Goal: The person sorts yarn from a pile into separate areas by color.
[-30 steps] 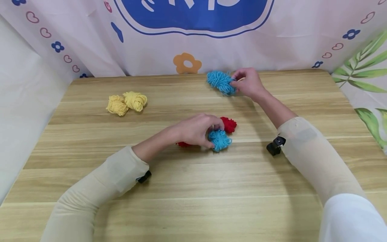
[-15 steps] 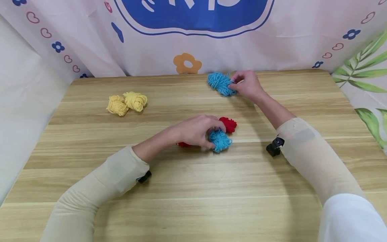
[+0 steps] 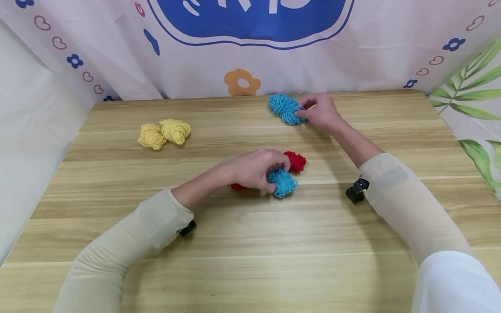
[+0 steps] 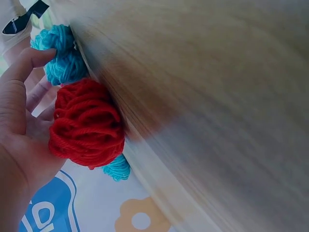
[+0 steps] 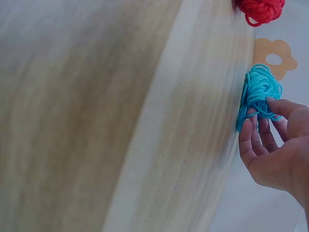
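Note:
In the head view my left hand [image 3: 256,169] holds a small blue yarn bundle [image 3: 283,183] between thumb and fingers, low over the middle of the table. Just beyond it lies a red yarn bundle [image 3: 296,161]. Another red yarn bundle [image 3: 237,187] pokes out from under the palm, mostly hidden there; the left wrist view shows a red yarn bundle [image 4: 88,124] large beside the palm. At the table's back edge my right hand [image 3: 321,112] pinches the right end of a second, longer blue yarn bundle [image 3: 285,108]. The right wrist view shows its thumb over the strands [image 5: 263,89].
Two yellow yarn bundles [image 3: 164,133] lie side by side at the back left of the wooden table [image 3: 250,252]. A printed curtain [image 3: 195,65] hangs right behind the back edge. Small black wrist cameras [image 3: 356,191] sit under the sleeves.
The blue bundle in my left hand has shifted slightly left and nearer. My right hand has come down a little with its end of the other blue bundle.

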`<state>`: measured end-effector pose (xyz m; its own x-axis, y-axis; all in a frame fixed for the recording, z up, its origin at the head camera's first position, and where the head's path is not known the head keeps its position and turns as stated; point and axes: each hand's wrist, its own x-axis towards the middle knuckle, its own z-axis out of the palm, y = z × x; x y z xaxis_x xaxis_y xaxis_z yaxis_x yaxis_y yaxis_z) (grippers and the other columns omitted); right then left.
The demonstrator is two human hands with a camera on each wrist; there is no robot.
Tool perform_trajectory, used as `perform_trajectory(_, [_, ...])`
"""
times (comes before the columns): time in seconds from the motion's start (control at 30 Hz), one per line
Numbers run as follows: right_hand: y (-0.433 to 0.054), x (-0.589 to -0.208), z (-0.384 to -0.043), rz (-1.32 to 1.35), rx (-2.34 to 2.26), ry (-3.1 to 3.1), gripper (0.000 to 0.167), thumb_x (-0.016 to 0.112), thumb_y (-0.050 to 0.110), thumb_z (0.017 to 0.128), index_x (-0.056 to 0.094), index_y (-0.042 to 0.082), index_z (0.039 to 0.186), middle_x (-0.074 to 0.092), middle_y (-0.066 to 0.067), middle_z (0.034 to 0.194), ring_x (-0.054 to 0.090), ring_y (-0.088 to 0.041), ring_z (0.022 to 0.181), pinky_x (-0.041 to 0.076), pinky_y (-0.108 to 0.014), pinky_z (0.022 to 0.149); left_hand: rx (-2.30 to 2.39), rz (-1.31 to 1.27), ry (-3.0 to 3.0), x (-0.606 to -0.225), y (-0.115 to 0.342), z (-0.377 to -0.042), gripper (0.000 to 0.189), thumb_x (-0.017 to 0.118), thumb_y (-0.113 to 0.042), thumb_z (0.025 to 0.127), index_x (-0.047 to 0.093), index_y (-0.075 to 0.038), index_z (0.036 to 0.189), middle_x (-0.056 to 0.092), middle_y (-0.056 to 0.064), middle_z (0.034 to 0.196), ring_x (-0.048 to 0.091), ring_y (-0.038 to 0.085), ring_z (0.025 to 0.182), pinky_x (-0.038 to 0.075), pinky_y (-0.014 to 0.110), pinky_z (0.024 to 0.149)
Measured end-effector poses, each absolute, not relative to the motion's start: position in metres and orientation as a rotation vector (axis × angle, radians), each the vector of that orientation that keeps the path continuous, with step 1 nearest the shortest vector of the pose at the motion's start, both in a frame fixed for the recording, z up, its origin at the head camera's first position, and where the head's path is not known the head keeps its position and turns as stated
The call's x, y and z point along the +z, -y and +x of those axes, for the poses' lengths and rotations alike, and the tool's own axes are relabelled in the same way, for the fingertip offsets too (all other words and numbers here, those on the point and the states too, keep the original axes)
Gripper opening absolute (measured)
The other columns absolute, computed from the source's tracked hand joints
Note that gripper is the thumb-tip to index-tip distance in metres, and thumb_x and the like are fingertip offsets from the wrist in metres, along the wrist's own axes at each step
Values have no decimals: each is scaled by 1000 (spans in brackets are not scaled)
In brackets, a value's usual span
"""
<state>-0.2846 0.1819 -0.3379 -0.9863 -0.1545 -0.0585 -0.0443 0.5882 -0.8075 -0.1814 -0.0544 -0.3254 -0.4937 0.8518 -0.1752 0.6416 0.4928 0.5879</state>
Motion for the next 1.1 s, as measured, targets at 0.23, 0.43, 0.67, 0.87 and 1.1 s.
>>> perform_trajectory(0.23, [-183,-338,-283,-177,-1357,-2686,25,73,17,99,69,-2,114,60,-11,108,55,-19,90,56,-21,64,659,1230,-2285,-326,55,-183,42,87,-16,84,63,-8,118,63,5,105,55,21,96,51,26,80])
perform_trajectory(0.43, [-183,-336,-282,-175,-1361,-2681,27,73,19,98,70,-2,115,61,-11,110,56,-19,90,57,-22,66,684,1223,-2282,-328,55,-184,40,87,-15,83,62,-9,113,62,4,101,55,20,93,51,27,78])
perform_trajectory(0.67, [-183,-336,-282,-176,-1379,-2674,26,74,17,97,70,-2,114,62,-10,107,58,-19,88,57,-23,66,700,1218,-2284,-328,55,-184,39,86,-15,84,62,-9,113,62,4,99,56,20,91,51,27,77])
perform_trajectory(0.87, [-184,-336,-282,-172,-1411,-2656,25,75,16,97,70,-2,112,62,-8,102,59,-20,87,57,-22,64,715,1216,-2285,-327,55,-184,40,87,-15,83,62,-9,113,63,4,100,56,20,90,51,27,77])
perform_trajectory(1.1, [-184,-335,-280,-174,-1416,-2652,26,75,18,97,69,-2,113,62,-9,103,59,-22,87,57,-23,65,741,1210,-2297,-328,56,-184,38,87,-15,83,63,-9,112,64,3,100,57,19,89,52,27,77])
